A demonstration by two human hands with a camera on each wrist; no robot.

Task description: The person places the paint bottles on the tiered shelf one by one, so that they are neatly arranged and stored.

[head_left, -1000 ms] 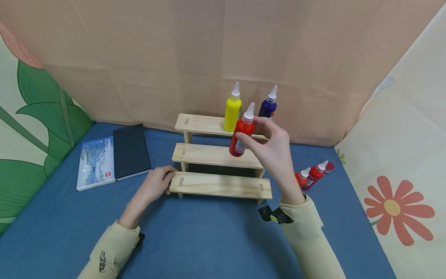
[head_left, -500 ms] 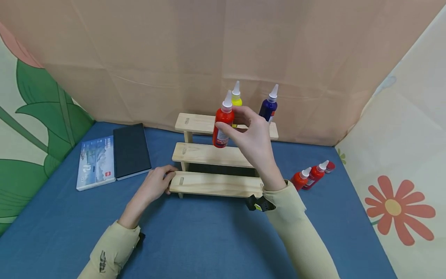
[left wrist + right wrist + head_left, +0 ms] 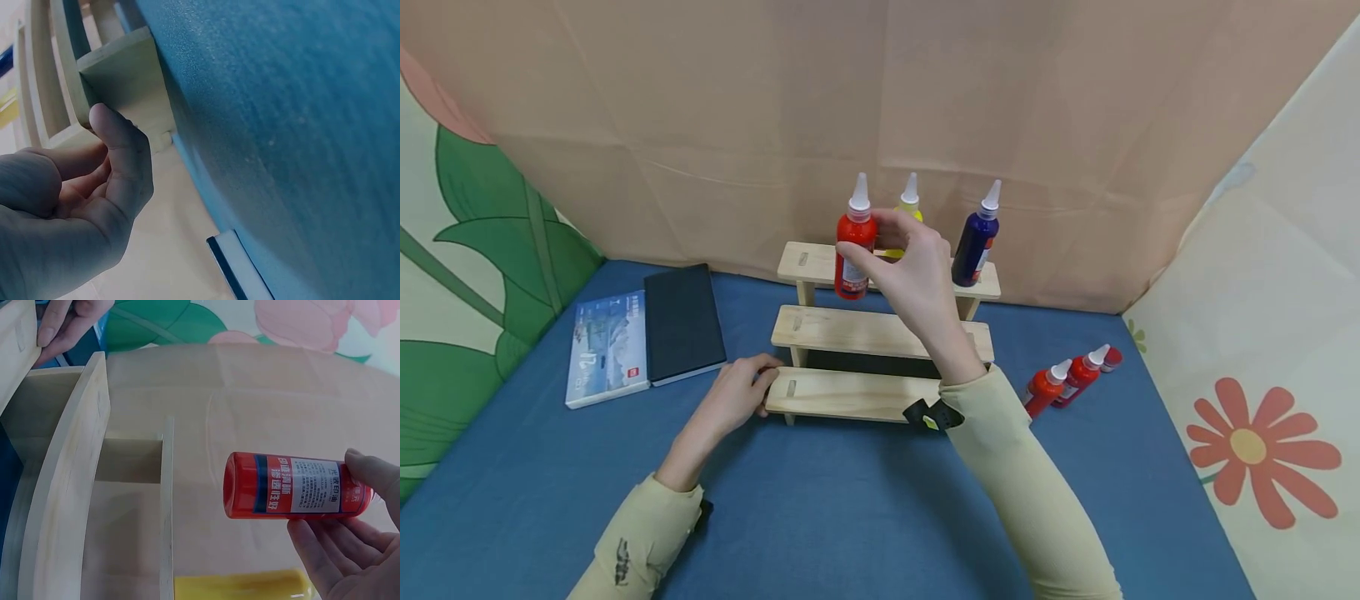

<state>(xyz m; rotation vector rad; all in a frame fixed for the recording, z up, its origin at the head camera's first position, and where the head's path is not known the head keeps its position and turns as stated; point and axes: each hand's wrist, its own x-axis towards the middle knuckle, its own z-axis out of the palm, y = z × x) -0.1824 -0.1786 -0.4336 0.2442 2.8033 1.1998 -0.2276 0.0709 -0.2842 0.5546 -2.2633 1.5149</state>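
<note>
My right hand (image 3: 917, 271) pinches a red squeeze bottle (image 3: 854, 282) with a white pointed cap between thumb and fingers. Upright, the bottle overlaps the left part of the top step in the head view; the right wrist view shows its underside apart from the wood. A three-step wooden rack (image 3: 842, 392) stands on the blue cloth, and my left hand (image 3: 737, 390) grips the left end of its lowest step. On the top step are a yellow bottle (image 3: 913, 212), partly hidden by my right hand, and a dark blue bottle (image 3: 974, 247) at the right end.
More red bottles (image 3: 1078, 381) stand right of the rack, partly behind my right sleeve. To the left, a black book (image 3: 683, 325) and a blue-and-white book (image 3: 607, 350) lie side by side. A beige curtain (image 3: 700, 150) hangs close behind the rack.
My right hand has carried the red bottle left and upward, past the yellow bottle, and brought it from tilted to upright. My left hand has kept its place on the rack.
</note>
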